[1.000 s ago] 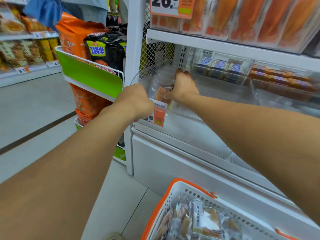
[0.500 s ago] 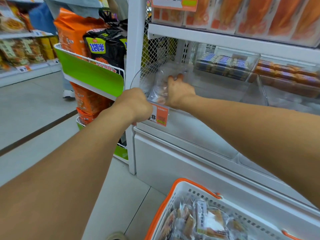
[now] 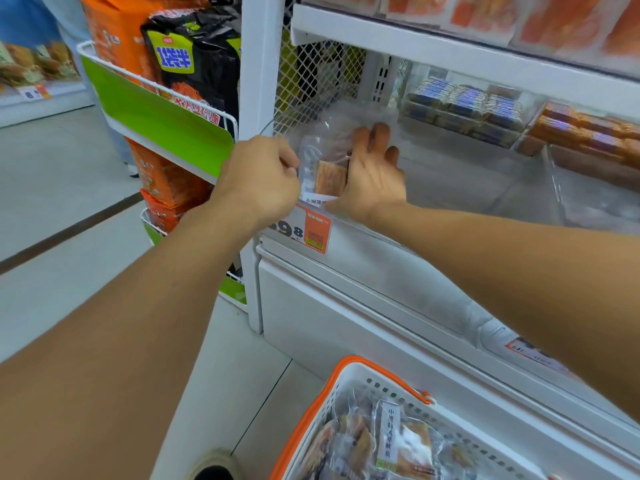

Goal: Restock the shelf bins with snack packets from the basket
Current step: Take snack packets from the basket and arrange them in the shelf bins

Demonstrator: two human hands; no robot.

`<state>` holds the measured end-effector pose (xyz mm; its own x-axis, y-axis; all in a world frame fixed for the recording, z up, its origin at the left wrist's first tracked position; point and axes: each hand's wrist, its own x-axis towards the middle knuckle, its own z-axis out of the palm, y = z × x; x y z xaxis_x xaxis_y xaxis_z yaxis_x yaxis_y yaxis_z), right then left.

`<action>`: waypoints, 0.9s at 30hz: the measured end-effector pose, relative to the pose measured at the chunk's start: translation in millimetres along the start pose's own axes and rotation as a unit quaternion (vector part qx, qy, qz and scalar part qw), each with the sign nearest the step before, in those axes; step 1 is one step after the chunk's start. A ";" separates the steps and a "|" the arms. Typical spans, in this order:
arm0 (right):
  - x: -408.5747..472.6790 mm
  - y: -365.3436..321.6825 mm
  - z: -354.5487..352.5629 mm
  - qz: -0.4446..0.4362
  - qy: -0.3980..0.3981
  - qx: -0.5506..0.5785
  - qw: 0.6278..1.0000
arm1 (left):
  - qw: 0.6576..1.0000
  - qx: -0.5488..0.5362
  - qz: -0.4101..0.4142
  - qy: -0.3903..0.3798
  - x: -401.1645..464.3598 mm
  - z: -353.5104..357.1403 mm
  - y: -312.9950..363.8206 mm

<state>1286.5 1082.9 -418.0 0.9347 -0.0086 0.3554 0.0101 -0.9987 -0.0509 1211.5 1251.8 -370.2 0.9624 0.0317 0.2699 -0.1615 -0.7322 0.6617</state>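
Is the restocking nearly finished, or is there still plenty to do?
Early days, it seems. Done: little shows, the clear bin looks mostly bare. In hand: the right hand stands one snack packet at the bin's left end while the left hand grips its corner. Left: the basket still holds several packets.

Person's two forearms bare to the frame edge, no sleeves, watch, rings or gloves visible on left hand (image 3: 258, 181) or right hand (image 3: 372, 178); dark shoe toe with pale rim (image 3: 214, 467) at bottom.
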 end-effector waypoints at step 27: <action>-1.3 -1.7 -2.3 -0.012 0.043 0.054 0.998 | 1.000 -0.024 0.001 0.011 6.7 7.0 -9.6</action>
<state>1284.4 1084.5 -416.2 0.8999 0.0069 0.4361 0.0752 -0.9873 -0.1397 1221.1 1254.3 -379.7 0.9573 0.0452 0.2854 -0.1738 -0.6991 0.6936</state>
